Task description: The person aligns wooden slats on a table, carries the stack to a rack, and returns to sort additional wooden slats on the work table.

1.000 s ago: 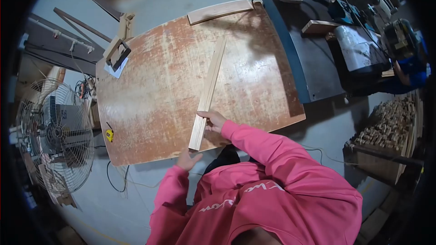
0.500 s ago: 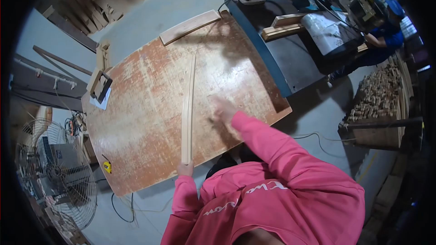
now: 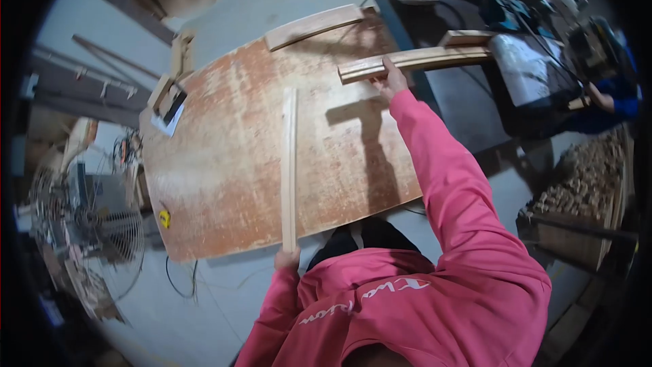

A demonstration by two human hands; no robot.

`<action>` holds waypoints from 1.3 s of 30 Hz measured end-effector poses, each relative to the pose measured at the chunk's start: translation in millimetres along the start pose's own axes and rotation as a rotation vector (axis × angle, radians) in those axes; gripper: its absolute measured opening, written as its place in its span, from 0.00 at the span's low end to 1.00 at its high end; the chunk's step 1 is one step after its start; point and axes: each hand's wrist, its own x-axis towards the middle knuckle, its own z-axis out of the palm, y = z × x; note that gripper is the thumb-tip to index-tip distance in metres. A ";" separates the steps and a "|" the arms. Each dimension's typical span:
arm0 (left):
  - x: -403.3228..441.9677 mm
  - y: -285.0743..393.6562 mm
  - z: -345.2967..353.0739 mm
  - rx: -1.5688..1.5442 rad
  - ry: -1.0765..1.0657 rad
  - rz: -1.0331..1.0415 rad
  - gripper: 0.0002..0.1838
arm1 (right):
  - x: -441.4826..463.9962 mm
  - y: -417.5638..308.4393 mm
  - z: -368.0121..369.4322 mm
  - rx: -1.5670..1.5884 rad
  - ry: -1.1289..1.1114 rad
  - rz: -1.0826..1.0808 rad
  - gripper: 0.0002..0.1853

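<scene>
Along the scuffed brown wooden table's (image 3: 217, 143) near edge the left hand (image 3: 287, 258) grips a slim pale wood strip (image 3: 289, 163), while toward its right side the right hand (image 3: 392, 83) pinches a grooved wooden board (image 3: 424, 60) that could tip from that one-end hold tbh.

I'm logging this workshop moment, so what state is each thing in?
Left hand: closed on near strip's lower end
Right hand: gripping far strip's left end
Near strip: lying across tabletop
Far strip: raised over tabletop
Tabletop: scuffed
Fan: running or off, cannot tell
</scene>
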 end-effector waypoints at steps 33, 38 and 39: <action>18.7 103.5 23.7 0.041 0.375 0.149 0.53 | -68.1 59.2 -90.7 -0.248 -0.443 0.451 0.14; 18.7 101.6 29.4 0.038 0.446 0.173 0.51 | -13.0 -51.6 -38.7 0.029 0.089 0.119 0.34; 20.7 98.7 30.6 0.044 0.460 0.178 0.50 | -4.1 -53.8 -26.2 0.080 0.058 0.085 0.33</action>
